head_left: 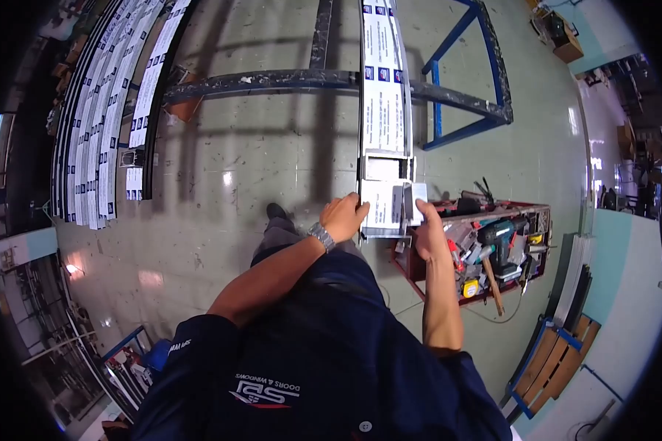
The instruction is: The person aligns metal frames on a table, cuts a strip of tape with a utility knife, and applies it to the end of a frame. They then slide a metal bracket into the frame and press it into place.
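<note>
Toolbox (541,213): red open crate at about 3 o'clock, standing on the floor, crammed with tools.
Cordless drill (499,242): teal and black, lying on top of the crate's contents.
Hammer (493,283): wooden handle sticking out of the crate toward 5 o'clock.
Profile stack (107,110): long film-wrapped lengths lying side by side at 10 o'clock.
Blue frame (460,73): steel stand at 1 o'clock.
Wooden pallet (552,360): blue-edged, at 4 o'clock by the wall.
Floor (257,154): pale, glossy, scuffed tiles.
</note>
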`<state>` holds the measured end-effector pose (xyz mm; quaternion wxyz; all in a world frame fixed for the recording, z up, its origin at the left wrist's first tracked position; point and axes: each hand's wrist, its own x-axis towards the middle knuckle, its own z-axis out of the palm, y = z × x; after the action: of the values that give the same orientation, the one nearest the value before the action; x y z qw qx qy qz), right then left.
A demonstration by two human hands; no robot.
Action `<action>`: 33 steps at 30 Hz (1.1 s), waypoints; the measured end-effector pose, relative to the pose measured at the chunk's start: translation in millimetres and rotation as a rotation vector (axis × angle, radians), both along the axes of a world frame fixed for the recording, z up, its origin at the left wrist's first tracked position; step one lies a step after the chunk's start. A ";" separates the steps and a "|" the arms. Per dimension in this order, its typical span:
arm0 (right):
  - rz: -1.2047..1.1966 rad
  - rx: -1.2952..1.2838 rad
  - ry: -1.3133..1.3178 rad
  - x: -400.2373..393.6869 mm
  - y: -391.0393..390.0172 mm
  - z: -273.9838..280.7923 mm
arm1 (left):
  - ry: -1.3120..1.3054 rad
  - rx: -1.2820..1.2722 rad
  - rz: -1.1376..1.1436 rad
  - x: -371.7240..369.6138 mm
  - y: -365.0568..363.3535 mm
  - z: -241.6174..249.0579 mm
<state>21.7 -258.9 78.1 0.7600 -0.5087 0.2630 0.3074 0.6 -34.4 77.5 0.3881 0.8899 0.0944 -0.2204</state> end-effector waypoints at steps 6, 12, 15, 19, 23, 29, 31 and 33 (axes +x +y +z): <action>-0.048 0.036 0.035 1.1 2.0 6.6 | 0.134 -0.191 0.089 -3.0 3.5 -11.7; -0.078 0.258 0.006 8.1 -2.7 15.2 | 0.238 -0.427 0.196 0.5 6.3 -11.8; -0.017 -0.021 -0.088 12.2 4.0 48.6 | 0.270 -0.626 0.280 1.5 4.0 4.0; 0.114 0.056 -0.106 4.9 18.9 43.0 | 0.108 -0.354 0.131 -1.0 43.3 30.9; 0.068 -0.032 -0.167 -9.5 78.5 20.9 | 0.199 -0.396 0.128 -11.8 98.0 19.1; 0.206 -0.043 -0.076 -34.9 165.6 -9.8 | 0.265 -0.246 0.173 -34.0 169.5 -31.8; 0.142 -0.056 -0.054 -41.0 174.4 -100.3 | -0.162 0.027 -0.404 -42.1 200.0 -100.0; 0.141 -0.004 -0.081 -44.5 192.2 -92.3 | -0.120 0.284 -0.501 -38.0 203.2 -162.1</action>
<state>-22.7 -66.7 -14.1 0.7453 -0.5396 0.1962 0.3388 -37.3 168.8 -84.6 0.1981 0.9423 -0.1215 -0.2408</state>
